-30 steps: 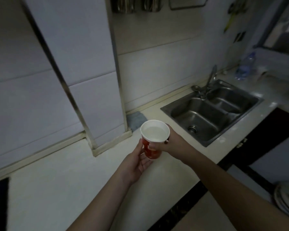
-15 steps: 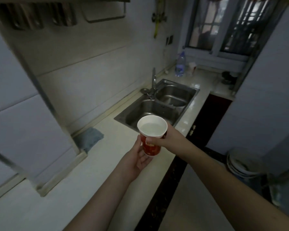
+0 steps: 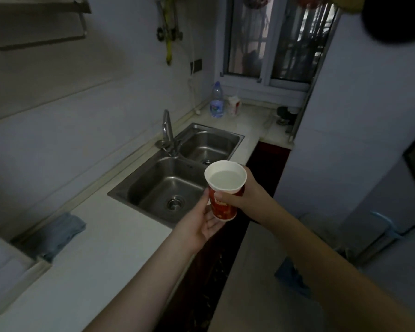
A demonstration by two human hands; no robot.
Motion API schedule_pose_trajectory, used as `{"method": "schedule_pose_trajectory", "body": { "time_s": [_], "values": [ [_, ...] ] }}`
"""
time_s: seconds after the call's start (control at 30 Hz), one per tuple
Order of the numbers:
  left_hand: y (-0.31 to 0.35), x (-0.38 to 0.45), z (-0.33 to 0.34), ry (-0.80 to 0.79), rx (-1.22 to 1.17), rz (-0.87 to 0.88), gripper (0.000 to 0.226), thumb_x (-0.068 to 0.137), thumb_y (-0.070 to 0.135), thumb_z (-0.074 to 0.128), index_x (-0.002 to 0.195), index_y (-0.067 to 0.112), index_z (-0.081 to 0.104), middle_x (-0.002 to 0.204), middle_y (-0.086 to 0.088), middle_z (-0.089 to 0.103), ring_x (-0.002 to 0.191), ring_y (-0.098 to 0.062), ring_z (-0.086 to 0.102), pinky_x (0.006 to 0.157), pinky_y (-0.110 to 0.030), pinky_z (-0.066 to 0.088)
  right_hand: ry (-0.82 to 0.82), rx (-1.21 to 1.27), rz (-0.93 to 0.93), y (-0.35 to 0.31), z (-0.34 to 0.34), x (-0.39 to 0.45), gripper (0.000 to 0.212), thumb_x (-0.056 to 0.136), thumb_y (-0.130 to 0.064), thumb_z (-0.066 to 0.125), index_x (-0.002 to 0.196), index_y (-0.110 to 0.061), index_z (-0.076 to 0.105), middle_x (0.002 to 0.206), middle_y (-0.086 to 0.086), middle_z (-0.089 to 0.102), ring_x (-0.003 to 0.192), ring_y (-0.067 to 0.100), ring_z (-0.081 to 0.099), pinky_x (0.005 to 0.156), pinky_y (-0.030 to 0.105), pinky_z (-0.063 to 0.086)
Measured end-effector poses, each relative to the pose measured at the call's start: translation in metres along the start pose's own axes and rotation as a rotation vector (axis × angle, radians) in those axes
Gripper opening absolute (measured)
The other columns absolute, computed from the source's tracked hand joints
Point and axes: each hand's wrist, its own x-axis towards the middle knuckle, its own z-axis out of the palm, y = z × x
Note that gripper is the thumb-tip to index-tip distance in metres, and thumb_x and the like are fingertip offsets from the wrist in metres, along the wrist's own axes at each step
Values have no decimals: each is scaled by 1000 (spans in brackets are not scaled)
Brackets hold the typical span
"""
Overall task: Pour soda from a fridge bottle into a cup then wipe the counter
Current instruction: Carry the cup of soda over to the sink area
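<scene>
Dim counter (image 3: 101,238); right grip (image 3: 243,196) wraps cup (image 3: 224,188), left grip (image 3: 201,224) cradles base, fingers relaxed.

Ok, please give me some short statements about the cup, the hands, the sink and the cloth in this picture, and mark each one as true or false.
1. The right hand holds the red cup by its side. True.
2. The cup is empty. False: clear liquid shows inside it, well below the rim.
3. The left hand is under the cup with its fingers relaxed. True.
4. The blue cloth lies inside the sink. False: it lies on the counter by the wall, left of the sink.
5. The sink has two basins. True.
6. The plastic bottle stands in the near basin. False: it stands on the counter beyond the sink, near the window.
</scene>
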Motion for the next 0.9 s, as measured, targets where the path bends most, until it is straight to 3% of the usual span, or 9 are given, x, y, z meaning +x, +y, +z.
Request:
{"method": "schedule_pose_trajectory", "body": {
  "time_s": [0.2,0.37,0.57,0.7,0.77,0.9],
  "values": [
    [1,40,46,-18,23,-21,68,84,59,60,122,3,58,108,-14,73,97,-22,72,76,-28,60,69,-8,-20,16,-53,18,74,75,-21,79,132,-24,32,122,-12,52,102,-17,52,77,5,44],
    [7,73,73,-43,45,-60,67,86,58,59,118,0,58,105,-15,74,92,-22,73,70,-27,61,88,6,-9,28,-85,40,70,73,-22,80,126,-29,34,117,-14,53,100,-16,54,78,10,46],
    [22,127,92,-73,66,-90,63,88,57,56,116,1,58,99,-13,75,86,-19,74,66,-26,59,118,43,57,53,-118,82,86,67,-34,85,136,-25,34,125,-8,54,111,2,56,88,22,48],
    [39,177,101,-70,79,-103,68,83,58,59,118,-1,59,105,-15,74,92,-21,73,74,-29,57,125,31,90,71,-140,125,94,61,-45,84,138,-26,33,126,-11,55,113,3,55,94,28,47],
    [52,204,106,-75,72,-100,67,82,58,60,115,-1,59,103,-16,74,90,-22,73,75,-29,58,127,24,94,78,-150,152,94,59,-47,83,137,-27,34,124,-13,56,111,0,56,93,25,47],
    [82,256,112,-76,76,-90,66,81,58,60,113,1,61,102,-15,74,90,-21,73,82,-31,56,131,37,101,90,-165,206,79,70,-32,82,133,-28,35,119,-17,56,100,-17,54,74,6,46]
  ]
}}
